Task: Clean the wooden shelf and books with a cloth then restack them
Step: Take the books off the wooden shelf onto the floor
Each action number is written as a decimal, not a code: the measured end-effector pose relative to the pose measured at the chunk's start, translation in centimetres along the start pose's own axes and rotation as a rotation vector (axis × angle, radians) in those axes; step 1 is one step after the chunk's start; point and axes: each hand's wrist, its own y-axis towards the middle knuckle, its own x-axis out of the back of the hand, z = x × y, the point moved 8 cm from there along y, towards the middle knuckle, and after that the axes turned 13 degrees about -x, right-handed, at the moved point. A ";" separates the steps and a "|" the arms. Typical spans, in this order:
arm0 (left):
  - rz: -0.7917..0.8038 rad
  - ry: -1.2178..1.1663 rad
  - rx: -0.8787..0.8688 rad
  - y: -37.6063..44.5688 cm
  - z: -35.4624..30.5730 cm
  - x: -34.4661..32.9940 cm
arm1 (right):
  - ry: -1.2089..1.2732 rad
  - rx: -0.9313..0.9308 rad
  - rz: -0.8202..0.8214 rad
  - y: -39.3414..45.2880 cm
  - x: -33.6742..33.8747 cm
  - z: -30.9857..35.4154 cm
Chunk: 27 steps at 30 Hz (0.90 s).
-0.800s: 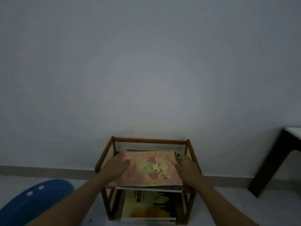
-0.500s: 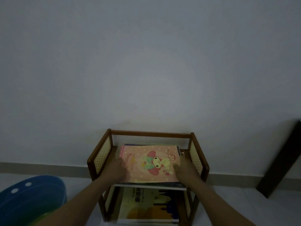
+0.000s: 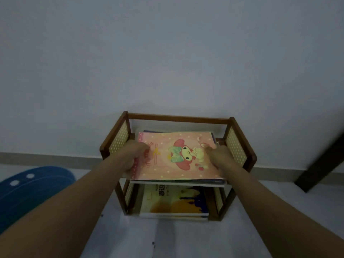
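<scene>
At far left a blue mat [image 3: 31, 190] lay on the floor [image 3: 167, 239], well apart from the shelf [image 3: 178, 120]. The shelf stood against the wall [image 3: 167, 53], its caned side panels rising above the upper tier. The left hand [image 3: 133, 157] gripped the left edge of the stack [image 3: 176, 180] there, thumb on the pink book [image 3: 175, 157] that topped it; the fingers seemed to curl under the edge, though that part was hidden. Below, a yellow book [image 3: 173, 202] lay flat on the lower tier. The right hand [image 3: 220, 158] held the stack's right edge the same way, thumb on the cover, fingers out of sight beneath. No cloth showed. The step looked like lifting or seating the whole pile; which of the two, one could not tell. To do it well, both hands should press inward evenly and keep the stack level, since the thin soft covers would likely slide on each other. The side panels sat just beside both hands and the back rail closed the rear, so the open way was toward the person and upward. At far right a dark leg [image 3: 323, 161] slanted down, well apart.
</scene>
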 end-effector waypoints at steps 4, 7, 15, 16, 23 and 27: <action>0.035 -0.068 -0.047 -2.1 1.4 1.4 | 0.126 0.048 0.026 -3.7 0.8 -0.8; 0.051 -0.125 -0.130 -5.4 1.2 2.5 | 0.245 0.113 0.083 -7.9 2.2 -0.9; 0.122 0.015 -0.274 -16.5 3.8 4.2 | 0.303 0.098 0.067 -17.9 3.1 -9.6; 0.134 0.050 -0.256 -17.2 5.2 4.2 | 0.299 0.073 0.061 -18.6 2.8 -11.4; 0.298 0.136 0.019 -18.0 18.1 2.0 | 0.118 -0.130 0.070 -18.0 -2.1 -23.9; 0.350 0.172 0.200 -16.6 27.0 1.2 | -0.073 -0.271 0.090 -15.5 -5.6 -30.6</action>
